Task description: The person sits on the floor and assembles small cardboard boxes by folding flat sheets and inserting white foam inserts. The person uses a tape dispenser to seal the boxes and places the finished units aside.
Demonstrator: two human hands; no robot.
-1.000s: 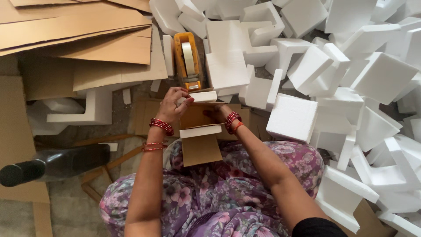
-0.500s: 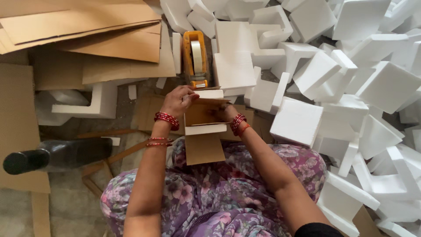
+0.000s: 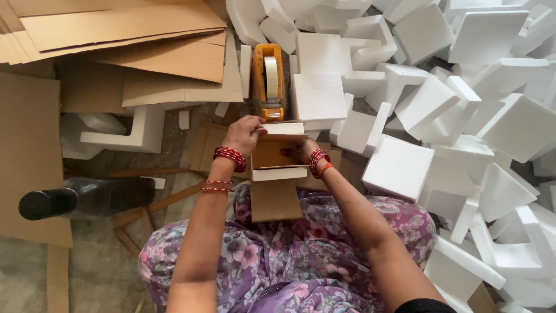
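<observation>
My left hand [image 3: 243, 134] grips the far left corner of the small box [image 3: 277, 168]. My right hand [image 3: 298, 152] holds its right side, fingers tucked inside. The tape holder [image 3: 269, 81] sits just beyond.

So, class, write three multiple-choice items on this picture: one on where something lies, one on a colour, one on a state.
1. Where is the tape dispenser?
A. just beyond the hands
B. on the lap
C. under the bottle

2. What colour are the foam blocks?
A. black
B. white
C. green

3. How is the small cardboard box?
A. crushed flat
B. lying untouched
C. held between both hands

Answers: 1 A, it sits past the left hand; 2 B, all are white; 3 C, the right hand grips the other side.
</observation>
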